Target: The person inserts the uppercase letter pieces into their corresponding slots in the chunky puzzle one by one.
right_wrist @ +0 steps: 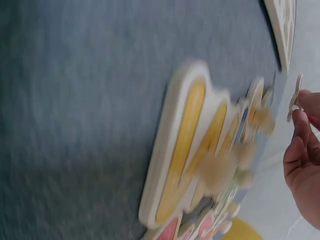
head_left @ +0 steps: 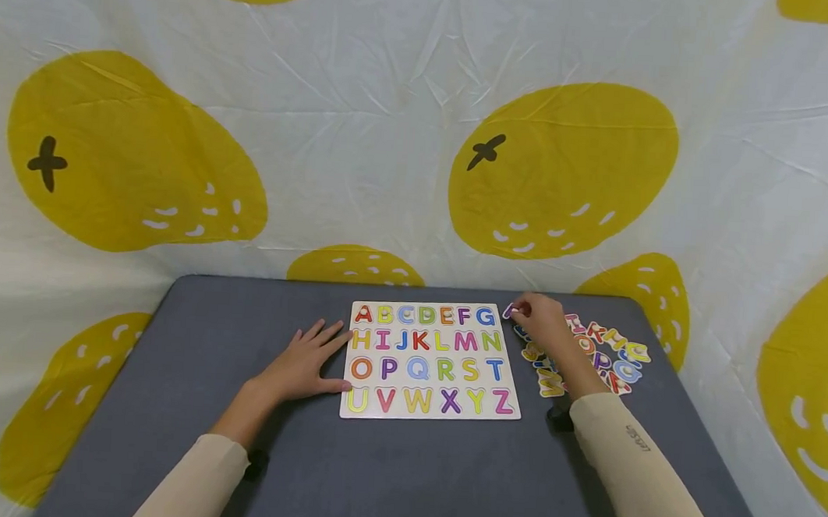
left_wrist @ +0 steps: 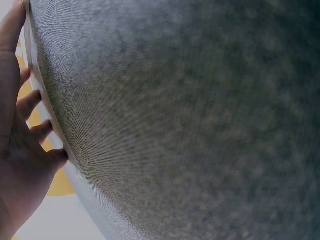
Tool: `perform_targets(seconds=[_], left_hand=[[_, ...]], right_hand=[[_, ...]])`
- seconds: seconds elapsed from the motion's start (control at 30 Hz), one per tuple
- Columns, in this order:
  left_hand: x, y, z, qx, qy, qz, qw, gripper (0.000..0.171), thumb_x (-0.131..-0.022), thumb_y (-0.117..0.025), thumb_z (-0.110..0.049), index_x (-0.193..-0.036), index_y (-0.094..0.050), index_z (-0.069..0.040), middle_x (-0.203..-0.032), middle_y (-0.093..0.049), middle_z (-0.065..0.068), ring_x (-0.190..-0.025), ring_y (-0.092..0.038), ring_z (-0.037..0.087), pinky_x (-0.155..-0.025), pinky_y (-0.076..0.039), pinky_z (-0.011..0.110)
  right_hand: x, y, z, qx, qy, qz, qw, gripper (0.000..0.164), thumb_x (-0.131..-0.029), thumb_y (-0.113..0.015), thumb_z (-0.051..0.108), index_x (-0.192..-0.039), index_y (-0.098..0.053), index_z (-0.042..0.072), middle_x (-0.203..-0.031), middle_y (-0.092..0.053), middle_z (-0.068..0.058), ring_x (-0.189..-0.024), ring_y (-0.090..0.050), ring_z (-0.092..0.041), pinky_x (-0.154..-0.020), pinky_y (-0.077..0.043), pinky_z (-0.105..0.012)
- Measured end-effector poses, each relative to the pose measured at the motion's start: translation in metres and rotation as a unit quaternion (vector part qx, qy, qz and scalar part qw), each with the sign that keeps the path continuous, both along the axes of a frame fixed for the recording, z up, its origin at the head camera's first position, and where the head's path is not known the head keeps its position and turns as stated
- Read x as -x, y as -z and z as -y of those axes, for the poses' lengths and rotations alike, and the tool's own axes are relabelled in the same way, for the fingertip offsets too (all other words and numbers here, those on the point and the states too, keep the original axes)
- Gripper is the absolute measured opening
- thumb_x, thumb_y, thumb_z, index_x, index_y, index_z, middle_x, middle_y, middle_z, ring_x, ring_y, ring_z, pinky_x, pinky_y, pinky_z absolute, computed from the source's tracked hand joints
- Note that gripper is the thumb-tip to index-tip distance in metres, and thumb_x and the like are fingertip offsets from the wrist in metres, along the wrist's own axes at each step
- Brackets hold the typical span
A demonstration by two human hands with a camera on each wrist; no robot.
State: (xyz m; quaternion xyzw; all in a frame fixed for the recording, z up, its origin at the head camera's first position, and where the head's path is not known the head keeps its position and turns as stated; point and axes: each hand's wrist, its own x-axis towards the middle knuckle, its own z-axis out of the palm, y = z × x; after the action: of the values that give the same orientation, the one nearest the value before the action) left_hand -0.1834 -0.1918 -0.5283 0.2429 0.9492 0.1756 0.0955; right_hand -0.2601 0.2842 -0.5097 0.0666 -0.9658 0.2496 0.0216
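A white alphabet puzzle board (head_left: 395,403) with rows of coloured letters lies on the table. Small knobs show on its first letters, A to E. My left hand (head_left: 300,368) is spread at the board's left side, fingertips and thumb on its edge; the left wrist view shows these fingers (left_wrist: 42,131) along the rim. Just off the board's upper right corner, my right hand (head_left: 540,318) pinches a small purple letter piece (head_left: 507,311) between thumb and fingertips. In the right wrist view this thin piece (right_wrist: 299,84) is held edge-on, above the table.
Loose knobbed letter pieces lie right of the board, partly under my right forearm, among them a yellow one (head_left: 551,384) and a blue Q (head_left: 626,371). The dark grey table (head_left: 409,477) ends at a white curtain (head_left: 362,170) with yellow fruit prints.
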Motion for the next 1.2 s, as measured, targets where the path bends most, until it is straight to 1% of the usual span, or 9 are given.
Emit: perform_targets(seconds=[0.13,0.3,0.47,0.73,0.8,0.93,1.07,1.2], left_hand=[[-0.001,-0.001,0.000,0.002,0.000,-0.001,1.0000,0.099,-0.084,-0.072,-0.069,-0.163,-0.034,-0.024,-0.170,-0.029,0.010,-0.158,-0.018,0.046,-0.118,-0.018,0.076],[-0.001,-0.001,0.000,0.001,0.000,0.001,1.0000,0.099,-0.084,-0.073,-0.069,-0.163,-0.034,-0.024,-0.170,-0.029,0.011,-0.158,-0.017,0.046,-0.117,-0.018,0.076],[-0.001,-0.001,0.000,0.000,-0.001,0.000,1.0000,0.099,-0.084,-0.073,-0.068,-0.163,-0.034,-0.023,-0.170,-0.030,0.011,-0.157,-0.018,0.046,-0.117,-0.019,0.076],[-0.001,0.000,0.000,0.002,-0.003,-0.001,1.0000,0.099,-0.084,-0.074,-0.068,-0.163,-0.035,-0.023,-0.170,-0.030,0.011,-0.157,-0.018,0.046,-0.118,-0.019,0.076],[-0.001,0.000,-0.001,0.002,-0.003,0.000,1.0000,0.099,-0.084,-0.074,-0.068,-0.163,-0.034,-0.023,-0.170,-0.030,0.011,-0.157,-0.018,0.046,-0.118,-0.018,0.076],[-0.002,0.000,-0.002,0.002,-0.004,0.003,1.0000,0.099,-0.084,-0.073,-0.068,-0.163,-0.034,-0.023,-0.170,-0.030,0.011,-0.158,-0.018,0.046,-0.118,-0.018,0.076],[-0.002,0.000,-0.002,0.002,-0.005,0.002,1.0000,0.099,-0.084,-0.073,-0.068,-0.163,-0.034,-0.023,-0.170,-0.030,0.010,-0.158,-0.018,0.045,-0.118,-0.018,0.076],[-0.001,0.000,-0.001,-0.001,-0.004,-0.002,1.0000,0.099,-0.084,-0.074,-0.068,-0.163,-0.035,-0.023,-0.170,-0.030,0.011,-0.158,-0.018,0.046,-0.118,-0.018,0.076]], right_hand=[[-0.003,0.000,0.018,0.016,-0.020,0.000,1.000,0.015,-0.097,-0.073,0.015,-0.107,-0.073,0.004,-0.095,-0.070,-0.011,-0.086,-0.062,-0.025,-0.080,-0.052,-0.043],[-0.004,-0.002,0.040,0.024,-0.038,0.018,0.999,0.017,-0.097,-0.073,0.015,-0.111,-0.075,0.004,-0.098,-0.070,-0.010,-0.088,-0.062,-0.024,-0.080,-0.053,-0.041],[0.001,-0.001,0.058,0.023,-0.050,0.040,0.998,0.017,-0.099,-0.071,0.016,-0.111,-0.075,0.005,-0.100,-0.070,-0.009,-0.088,-0.062,-0.022,-0.080,-0.054,-0.039],[0.009,0.004,0.078,0.030,-0.064,0.050,0.996,0.017,-0.100,-0.069,0.016,-0.111,-0.074,0.004,-0.100,-0.071,-0.010,-0.088,-0.064,-0.021,-0.080,-0.056,-0.039],[0.010,0.006,0.083,0.022,-0.064,0.055,0.996,0.016,-0.101,-0.069,0.016,-0.111,-0.074,0.005,-0.101,-0.070,-0.009,-0.088,-0.063,-0.021,-0.081,-0.056,-0.038],[0.009,0.008,0.089,0.002,-0.050,0.066,0.997,0.017,-0.100,-0.068,0.016,-0.113,-0.073,0.005,-0.103,-0.068,-0.010,-0.089,-0.061,-0.022,-0.081,-0.055,-0.037],[0.008,0.007,0.092,-0.004,-0.031,0.079,0.996,0.018,-0.101,-0.068,0.015,-0.115,-0.072,0.005,-0.105,-0.066,-0.011,-0.091,-0.060,-0.024,-0.082,-0.056,-0.037],[0.008,0.004,0.094,-0.020,-0.026,0.082,0.996,0.019,-0.101,-0.067,0.015,-0.116,-0.072,0.005,-0.107,-0.065,-0.012,-0.092,-0.060,-0.024,-0.082,-0.055,-0.038]])
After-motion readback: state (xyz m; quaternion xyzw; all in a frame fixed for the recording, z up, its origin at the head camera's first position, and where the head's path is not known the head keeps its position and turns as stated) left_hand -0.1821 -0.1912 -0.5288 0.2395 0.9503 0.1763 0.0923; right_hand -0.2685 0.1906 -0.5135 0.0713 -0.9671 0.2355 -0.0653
